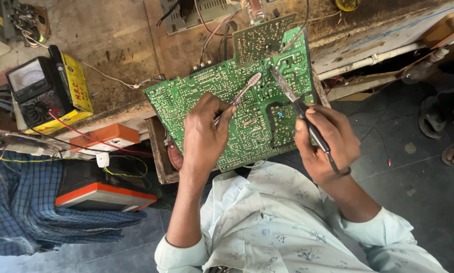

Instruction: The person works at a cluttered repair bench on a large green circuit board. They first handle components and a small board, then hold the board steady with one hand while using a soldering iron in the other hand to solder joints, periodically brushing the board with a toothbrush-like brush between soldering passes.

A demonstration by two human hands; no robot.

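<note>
Left hand [204, 134] grips a toothbrush [244, 91]; right hand [325, 139] grips a soldering iron [300, 108]. The green circuit board [222, 93] looks stiff but fragile; best held by its edges.

You stand over a dark grey floor [429, 202], dusty and flecked with small scraps. Ahead of you runs a worn wooden workbench [121, 45], its top stained and scratched, its front edge chipped. A meter in a yellow case [50, 88] sits near the bench's left edge. Blue checked cloth [19, 202] hangs at your lower left. Daylight falls evenly.
</note>
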